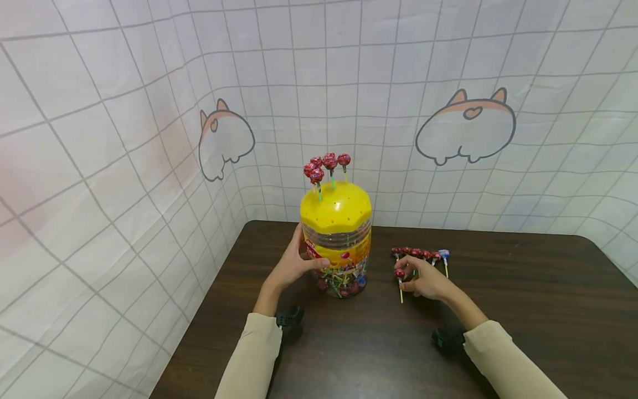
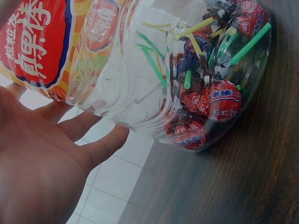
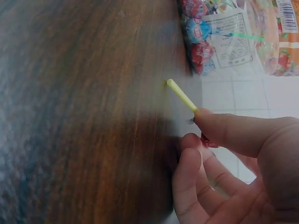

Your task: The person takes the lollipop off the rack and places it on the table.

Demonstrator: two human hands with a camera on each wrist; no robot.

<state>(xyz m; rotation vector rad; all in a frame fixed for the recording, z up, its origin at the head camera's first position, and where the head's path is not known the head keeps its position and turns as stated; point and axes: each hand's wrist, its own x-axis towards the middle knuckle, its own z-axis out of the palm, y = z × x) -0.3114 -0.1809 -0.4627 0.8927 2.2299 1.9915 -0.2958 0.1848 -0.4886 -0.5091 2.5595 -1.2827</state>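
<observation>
A clear plastic candy jar [image 1: 339, 241] with a yellow lid [image 1: 334, 213] stands upright on the table, lollipops and sticks visible inside. Several red-wrapped lollipops [image 1: 329, 161] stick up from the back and left of the lid, which has small holes. My left hand [image 1: 291, 267] holds the jar's left side, thumb across the front label and fingers [image 2: 105, 142] spread along the wall. To the right of the jar, my right hand [image 1: 423, 280] pinches a red lollipop [image 1: 399, 273] low over the table, its yellow stick [image 3: 181, 95] pointing toward me and its head partly hidden by fingers.
Beyond my right hand lies a row of red lollipops [image 1: 418, 253], with a blue-wrapped lollipop [image 1: 444, 254] at its right end. The dark wooden table [image 1: 359, 349] meets a white gridded cloth backdrop [image 1: 389, 111] behind and at the left. Both wrists carry black devices.
</observation>
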